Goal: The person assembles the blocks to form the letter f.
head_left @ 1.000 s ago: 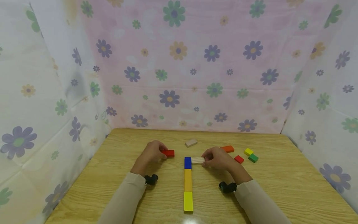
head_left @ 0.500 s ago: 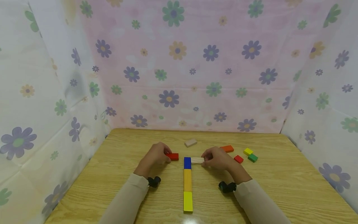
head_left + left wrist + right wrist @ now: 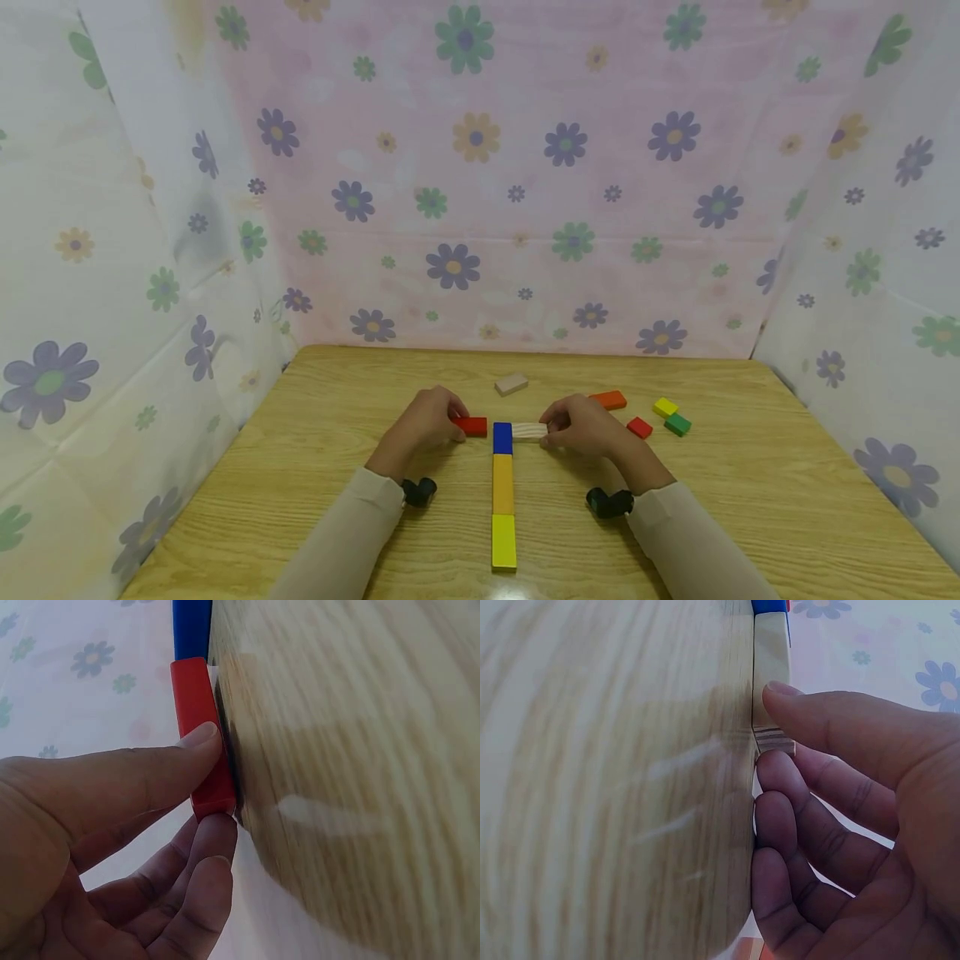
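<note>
My left hand (image 3: 423,422) pinches a red block (image 3: 472,427) lying crosswise on the table, a narrow gap left of the blue block (image 3: 502,438). In the left wrist view the thumb lies on the red block's (image 3: 196,697) side and a finger is at its near end. The blue block tops a straight column, with an orange-yellow block (image 3: 503,485) and a yellow block (image 3: 504,542) below it. My right hand (image 3: 585,427) holds a plain wooden block (image 3: 528,431) by its right end; its left end meets the blue block's right side.
Another plain wooden block (image 3: 512,384) lies farther back. Right of my right hand are an orange block (image 3: 610,400), a small red block (image 3: 639,428), a small yellow block (image 3: 665,407) and a green block (image 3: 678,425). Flowered cloth (image 3: 480,208) encloses the table (image 3: 300,500).
My left hand has slid the red block to the right and slightly nearer to me, closing on the blue block. My right hand and its wooden block have stayed in place.
</note>
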Tool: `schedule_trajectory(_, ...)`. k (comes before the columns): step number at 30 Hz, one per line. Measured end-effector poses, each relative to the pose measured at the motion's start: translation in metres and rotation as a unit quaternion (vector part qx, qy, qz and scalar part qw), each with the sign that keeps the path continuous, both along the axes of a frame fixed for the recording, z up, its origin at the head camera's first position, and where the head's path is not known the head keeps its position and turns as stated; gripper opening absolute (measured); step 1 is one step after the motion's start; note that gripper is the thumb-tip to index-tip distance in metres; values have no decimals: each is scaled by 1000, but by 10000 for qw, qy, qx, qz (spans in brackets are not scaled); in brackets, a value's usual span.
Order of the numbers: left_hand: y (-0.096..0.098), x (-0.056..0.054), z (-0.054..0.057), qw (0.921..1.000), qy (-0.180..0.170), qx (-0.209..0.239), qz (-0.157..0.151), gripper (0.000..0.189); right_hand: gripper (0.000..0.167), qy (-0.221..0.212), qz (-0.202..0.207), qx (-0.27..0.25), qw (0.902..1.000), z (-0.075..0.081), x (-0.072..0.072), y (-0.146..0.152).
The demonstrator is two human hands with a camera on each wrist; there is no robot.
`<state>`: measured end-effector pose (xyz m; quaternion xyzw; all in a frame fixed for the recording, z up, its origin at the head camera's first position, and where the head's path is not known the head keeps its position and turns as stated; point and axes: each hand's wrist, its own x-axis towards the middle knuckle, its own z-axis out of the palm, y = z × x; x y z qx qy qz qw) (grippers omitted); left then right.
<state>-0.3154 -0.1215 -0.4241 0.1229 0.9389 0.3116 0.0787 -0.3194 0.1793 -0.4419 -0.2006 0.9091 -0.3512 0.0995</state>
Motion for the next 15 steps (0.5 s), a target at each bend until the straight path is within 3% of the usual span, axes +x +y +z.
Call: schedule_trajectory(15,4,0,-4,9999,89,-45,-79,24,27,-66,-78,-5,9999,1,1,-1)
